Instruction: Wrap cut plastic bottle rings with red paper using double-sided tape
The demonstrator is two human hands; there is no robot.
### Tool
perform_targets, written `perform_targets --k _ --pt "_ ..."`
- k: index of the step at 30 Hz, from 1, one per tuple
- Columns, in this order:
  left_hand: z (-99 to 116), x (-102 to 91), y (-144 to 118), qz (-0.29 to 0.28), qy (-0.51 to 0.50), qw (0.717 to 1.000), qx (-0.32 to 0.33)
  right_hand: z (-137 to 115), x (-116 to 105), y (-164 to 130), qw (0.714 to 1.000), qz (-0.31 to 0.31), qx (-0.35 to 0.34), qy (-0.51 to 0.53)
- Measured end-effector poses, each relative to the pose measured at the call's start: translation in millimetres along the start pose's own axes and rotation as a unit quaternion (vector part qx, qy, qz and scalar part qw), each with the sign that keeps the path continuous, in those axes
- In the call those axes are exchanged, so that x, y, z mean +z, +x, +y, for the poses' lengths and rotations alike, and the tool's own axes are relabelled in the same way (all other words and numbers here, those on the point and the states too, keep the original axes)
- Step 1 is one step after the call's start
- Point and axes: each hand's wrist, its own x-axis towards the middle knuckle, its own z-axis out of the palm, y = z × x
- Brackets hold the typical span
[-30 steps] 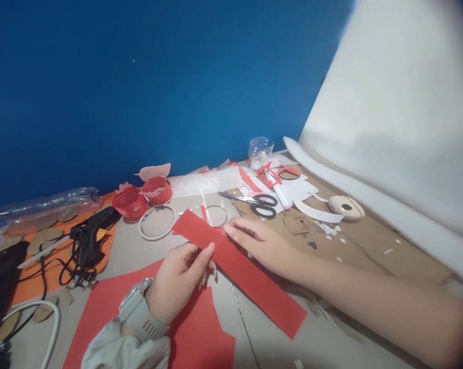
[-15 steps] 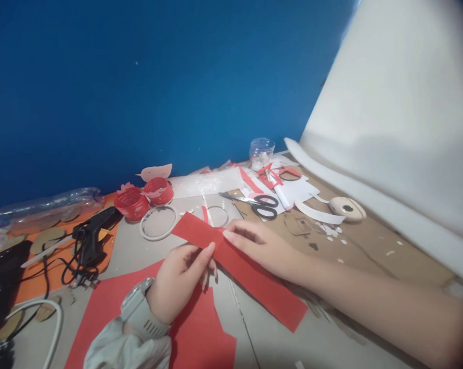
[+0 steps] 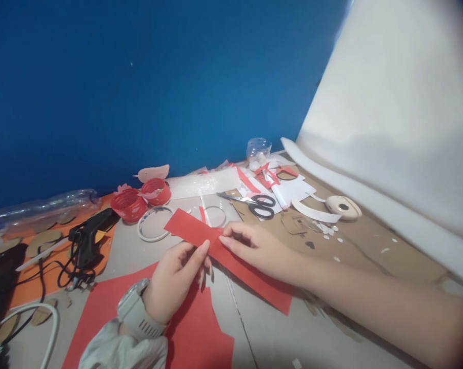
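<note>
A long strip of red paper is held slantwise above the table between my two hands. My left hand pinches its near edge, thumb on top and fingers beneath. On the far edge, my right hand grips the strip with thumb and fingertips close together. Below my left hand lies a larger sheet of red paper with a stepped cut edge. Just beyond the strip are a white tape roll and black-handled scissors with the blades pointing left.
A black glue gun with its cord lies on orange paper at left. Two red rings stand near the blue wall. On cardboard at right are a cream hole punch, white paper scraps and a clear plastic cup.
The strip's lower right end has risen and swung slightly left, and its upper end has moved a little left. Both hands keep their grip. The whole view has shifted slightly.
</note>
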Motion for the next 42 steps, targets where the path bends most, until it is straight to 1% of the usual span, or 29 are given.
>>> perform_targets --k 8,16,25,34,39,42 --pt "0.7 1.0 1.3 -0.005 0.011 1.0 0.006 -1.2 -1.6 -1.1 1.0 -0.015 0.0 0.001" --pt "1.7 0.6 0.0 -0.023 0.012 1.0 0.015 1.6 0.4 0.0 1.0 -0.003 -0.004 -0.016" --pt "-0.4 1.2 0.5 -0.012 0.009 1.0 0.017 2.6 0.1 1.1 1.0 -0.002 -0.02 -0.011" --pt "2.1 1.2 1.0 -0.021 0.029 0.999 0.027 2.5 -0.6 -1.2 1.0 -0.011 0.002 0.013" --pt "2.7 2.1 -0.1 -0.043 0.033 0.998 0.042 3.5 0.5 0.0 1.0 -0.013 -0.011 -0.007" --pt "1.2 2.3 -0.5 -0.037 0.026 0.997 0.054 3.2 0.6 0.8 1.0 -0.008 -0.012 -0.022"
